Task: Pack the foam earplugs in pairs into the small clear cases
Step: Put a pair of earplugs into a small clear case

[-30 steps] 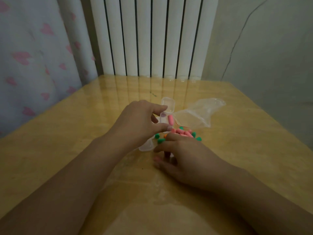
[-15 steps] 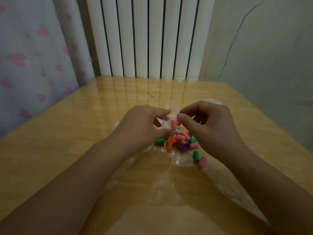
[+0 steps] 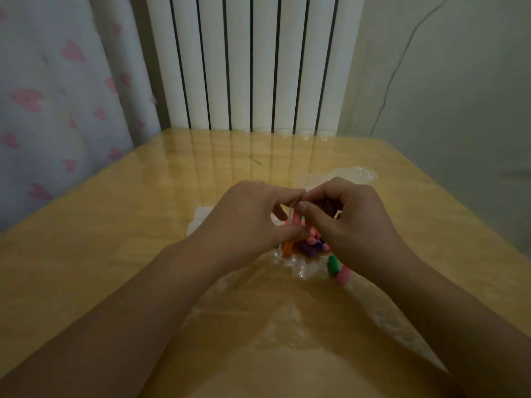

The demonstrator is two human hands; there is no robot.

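My left hand (image 3: 253, 216) and my right hand (image 3: 349, 216) meet above the table, and both pinch a small clear case (image 3: 294, 215) with pink earplugs inside it. Whether its lid is closed is hidden by the fingers. Under the hands lies a heap of loose foam earplugs (image 3: 311, 245) in pink, purple and orange. A green earplug (image 3: 332, 264) and a pink earplug (image 3: 343, 275) lie apart at the right. More clear cases (image 3: 198, 222) show behind my left hand.
The wooden table (image 3: 115, 254) has a glossy clear cover. A crumpled clear plastic bag (image 3: 356, 175) lies beyond my right hand. A white radiator (image 3: 253, 61) stands at the far edge, a heart-print curtain (image 3: 57, 96) at the left, a wall at the right.
My right hand rose from the earplug heap with a pink earplug, brought it to the case in my left hand, and now grips the case too.
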